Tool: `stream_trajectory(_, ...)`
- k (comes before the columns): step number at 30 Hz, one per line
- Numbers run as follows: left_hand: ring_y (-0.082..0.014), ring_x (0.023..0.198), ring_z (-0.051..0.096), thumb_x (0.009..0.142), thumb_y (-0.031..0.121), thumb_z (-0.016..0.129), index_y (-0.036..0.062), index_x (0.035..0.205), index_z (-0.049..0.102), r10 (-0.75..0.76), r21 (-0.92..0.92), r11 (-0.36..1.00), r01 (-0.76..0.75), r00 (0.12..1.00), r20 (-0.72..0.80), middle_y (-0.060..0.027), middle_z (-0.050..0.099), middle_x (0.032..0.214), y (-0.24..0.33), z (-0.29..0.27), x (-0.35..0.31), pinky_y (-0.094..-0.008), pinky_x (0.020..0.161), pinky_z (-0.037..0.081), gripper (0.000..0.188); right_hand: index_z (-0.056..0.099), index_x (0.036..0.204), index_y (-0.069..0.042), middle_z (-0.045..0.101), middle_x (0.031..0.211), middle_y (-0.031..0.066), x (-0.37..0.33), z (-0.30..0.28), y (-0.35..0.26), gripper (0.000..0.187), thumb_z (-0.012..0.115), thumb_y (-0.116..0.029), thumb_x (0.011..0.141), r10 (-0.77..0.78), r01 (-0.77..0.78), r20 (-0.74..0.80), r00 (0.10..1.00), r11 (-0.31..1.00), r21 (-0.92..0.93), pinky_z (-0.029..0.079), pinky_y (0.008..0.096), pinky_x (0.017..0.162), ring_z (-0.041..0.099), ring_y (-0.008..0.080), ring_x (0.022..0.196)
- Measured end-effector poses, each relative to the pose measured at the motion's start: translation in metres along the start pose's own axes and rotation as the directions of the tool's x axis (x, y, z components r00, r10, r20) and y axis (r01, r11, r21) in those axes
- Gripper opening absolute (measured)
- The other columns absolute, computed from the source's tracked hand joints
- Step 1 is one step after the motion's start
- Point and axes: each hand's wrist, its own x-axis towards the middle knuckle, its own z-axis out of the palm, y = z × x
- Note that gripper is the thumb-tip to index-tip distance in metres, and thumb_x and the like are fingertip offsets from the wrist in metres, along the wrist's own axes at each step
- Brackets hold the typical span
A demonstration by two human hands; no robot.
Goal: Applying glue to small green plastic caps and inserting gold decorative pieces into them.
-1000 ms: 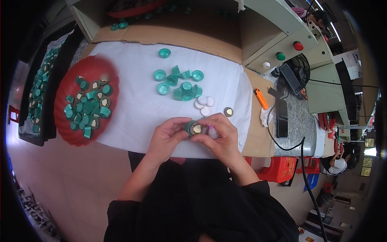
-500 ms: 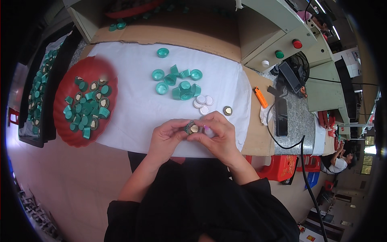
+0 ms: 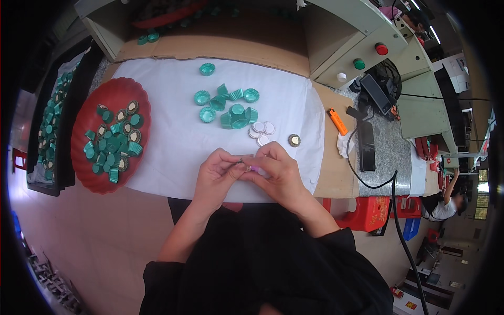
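A small cap (image 3: 245, 164), mostly hidden, sits pinched between both hands at the near edge of the white sheet (image 3: 173, 131), right in the middle of the table (image 3: 336, 178). Largest first: that white sheet covers most of the table. On its left, the red scalloped plate (image 3: 84, 173) is heaped with green caps (image 3: 107, 147), some showing gold insides. Further left, a dark tray (image 3: 50, 131) holds more green pieces. Toward the far side, a loose pile of green caps (image 3: 233, 107) sprawls, with white discs (image 3: 261, 129) just near of it and one gold-centred cap (image 3: 294, 140) to their right. An orange lighter (image 3: 338, 121) lies on the bare table, right of the sheet. Now the left hand (image 3: 215, 176), fingertips closed on the small cap; the right hand (image 3: 278, 176) meets it, fingers closed on the same piece and on something pinkish I cannot make out.
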Motion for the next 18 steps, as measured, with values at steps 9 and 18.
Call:
stream_trajectory(9,-0.0162,0.089,0.054,0.082,0.003,0.050,-0.0022,0.102,0.047,-0.014,-0.024,1.000,0.010,0.985,-0.171,-0.0146,0.056,0.098,0.004,0.014,0.002,-0.0292,0.080,0.043,0.021,0.059,0.093,-0.001,0.053,0.070,-0.0010,-0.006,0.017,-0.005,0.019,0.061,-0.009,0.076,0.561,-0.471,0.093,0.822,0.580,0.665,0.037,0.0177,0.045,0.046,0.0037,0.052)
stream_trajectory(18,-0.0164,0.089,0.054,0.081,0.002,0.050,-0.0008,0.099,0.049,-0.027,-0.053,0.998,0.018,0.986,-0.164,-0.0136,0.056,0.099,0.005,0.009,0.002,-0.0307,0.082,0.042,0.019,0.059,0.090,-0.001,0.059,0.078,0.0042,-0.003,0.021,0.005,0.017,0.061,-0.007,0.075,0.566,-0.444,0.218,0.795,0.298,0.845,0.039,0.0195,0.046,0.048,0.0073,0.052)
